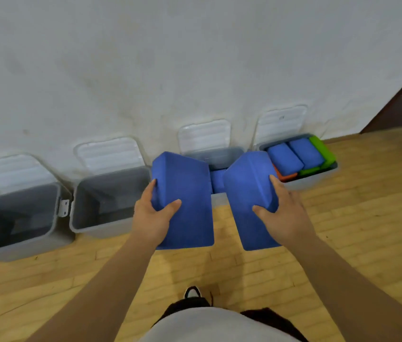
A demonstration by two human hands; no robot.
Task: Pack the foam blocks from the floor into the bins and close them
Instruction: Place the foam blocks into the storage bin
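Left hand [154, 213]: curled round near end of blue foam block [185, 193], thumb on top face. Right hand [281, 211]: same hold on second blue block [249, 193]. Both blocks in the air over front rim of third bin [219, 156]; inner block [218, 181] already inside. Fourth bin [306, 181]: packed, lid [281, 122] up against wall. Far-left bin [17, 218], second bin [106, 206]: no blocks visible.

Risk: both lowered together, likely jam at rim or wedge crooked, blocking lid.
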